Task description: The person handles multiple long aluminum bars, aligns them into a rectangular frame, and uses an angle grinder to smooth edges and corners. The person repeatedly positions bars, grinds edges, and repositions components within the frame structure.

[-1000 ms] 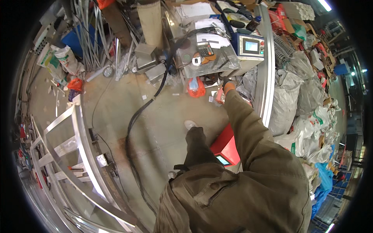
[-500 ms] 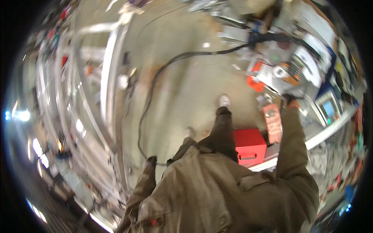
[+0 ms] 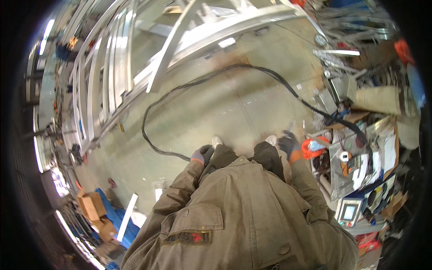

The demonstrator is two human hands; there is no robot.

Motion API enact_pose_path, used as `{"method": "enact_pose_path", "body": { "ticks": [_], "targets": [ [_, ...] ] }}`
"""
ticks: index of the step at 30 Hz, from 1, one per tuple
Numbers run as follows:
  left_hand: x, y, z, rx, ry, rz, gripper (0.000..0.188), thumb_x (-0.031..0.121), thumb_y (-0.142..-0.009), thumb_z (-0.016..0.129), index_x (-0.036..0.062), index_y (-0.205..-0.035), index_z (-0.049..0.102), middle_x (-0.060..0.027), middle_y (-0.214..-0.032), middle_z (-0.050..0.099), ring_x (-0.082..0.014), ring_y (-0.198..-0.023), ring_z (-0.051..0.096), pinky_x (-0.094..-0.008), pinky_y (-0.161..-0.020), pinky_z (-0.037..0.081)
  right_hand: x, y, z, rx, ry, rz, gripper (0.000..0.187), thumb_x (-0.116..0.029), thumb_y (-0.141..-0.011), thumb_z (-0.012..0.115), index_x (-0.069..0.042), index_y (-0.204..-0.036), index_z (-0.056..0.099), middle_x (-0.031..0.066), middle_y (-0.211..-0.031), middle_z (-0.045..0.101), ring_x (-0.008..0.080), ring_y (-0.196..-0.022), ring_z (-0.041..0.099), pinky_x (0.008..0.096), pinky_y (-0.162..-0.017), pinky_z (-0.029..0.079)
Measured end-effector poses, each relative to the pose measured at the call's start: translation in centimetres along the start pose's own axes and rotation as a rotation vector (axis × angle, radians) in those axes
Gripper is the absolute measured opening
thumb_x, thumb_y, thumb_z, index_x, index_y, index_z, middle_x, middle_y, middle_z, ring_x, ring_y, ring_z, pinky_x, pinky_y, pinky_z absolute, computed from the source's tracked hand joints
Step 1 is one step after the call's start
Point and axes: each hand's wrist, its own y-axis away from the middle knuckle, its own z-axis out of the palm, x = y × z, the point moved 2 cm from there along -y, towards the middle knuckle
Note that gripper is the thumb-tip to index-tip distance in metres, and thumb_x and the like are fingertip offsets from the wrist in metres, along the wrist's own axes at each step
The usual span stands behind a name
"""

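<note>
My left hand (image 3: 204,154), in a dark glove with an orange cuff, hangs beside my left thigh with its fingers curled. A thick black cable (image 3: 150,145) loops over the floor and runs up behind this wrist; the hand appears closed on it, though the cable's end is hidden. My right hand (image 3: 289,143), gloved alike and slightly blurred, hangs by my right leg. Its fingers are apart and nothing shows in them. Just right of it is an orange-red round object (image 3: 311,147) with something pale blue inside.
White metal frames (image 3: 180,40) stand ahead and to the left. At right, a cluttered bench (image 3: 337,180) carries a calculator (image 3: 354,164), papers and a control box with a screen (image 3: 349,212). Cardboard boxes (image 3: 92,204) and a blue sheet lie at lower left. Concrete floor (image 3: 211,108) spreads ahead.
My view has swung to the right, bringing the metal frames across the front. My right hand has left the bench and dropped beside my leg. The red box is out of sight.
</note>
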Motion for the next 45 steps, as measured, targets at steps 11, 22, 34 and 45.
{"method": "enact_pose_path", "body": {
  "ticks": [11, 22, 34, 45],
  "targets": [
    [-2.4, 6.0, -22.5, 0.079, 0.967, 0.227, 0.046, 0.038, -0.112, 0.063, 0.0030, -0.142, 0.070, -0.0117, -0.133, 0.074, -0.0228, -0.122, 0.072, -0.0396, -0.106, 0.060, 11.7, 6.6, 54.9, -0.881, 1.125, 0.038, 0.040, -0.039, -0.112, 0.063, -0.004, -0.130, 0.071, 0.0008, -0.080, 0.063, 0.0125, -0.071, 0.058, 0.0315, -0.066, 0.050],
    [-15.8, 7.6, -36.7, 0.531, 1.046, 0.096, 0.048, 0.041, -0.113, 0.060, -0.0020, -0.129, 0.075, -0.0147, -0.121, 0.078, -0.0242, -0.107, 0.077, -0.0373, -0.097, 0.065, 27.9, 5.8, 72.7, -0.986, 1.272, 0.247, 0.040, -0.042, -0.107, 0.067, -0.005, -0.116, 0.076, 0.0028, -0.081, 0.067, 0.0128, -0.072, 0.063, 0.0302, -0.062, 0.049],
    [-21.2, -3.5, -64.0, 0.633, 0.614, 0.101, 0.051, 0.041, -0.107, 0.072, 0.0020, -0.138, 0.075, -0.0134, -0.123, 0.080, -0.0211, -0.103, 0.076, -0.0318, -0.086, 0.058, 35.5, -4.5, 90.3, -0.863, 1.078, -0.134, 0.038, -0.041, -0.109, 0.062, -0.007, -0.110, 0.080, 0.0070, -0.091, 0.075, 0.0159, -0.082, 0.064, 0.0353, -0.076, 0.053],
    [-25.2, -14.3, -91.3, 0.898, -0.571, 0.259, 0.040, 0.013, -0.104, 0.063, 0.0082, -0.143, 0.071, -0.0175, -0.154, 0.064, -0.0369, -0.143, 0.059, -0.0437, -0.122, 0.048, 38.2, -10.5, 108.6, -0.563, 1.246, -0.093, 0.057, -0.057, -0.103, 0.068, -0.003, -0.105, 0.083, 0.0097, -0.087, 0.074, 0.0177, -0.076, 0.061, 0.0377, -0.069, 0.051]
  ]
}}
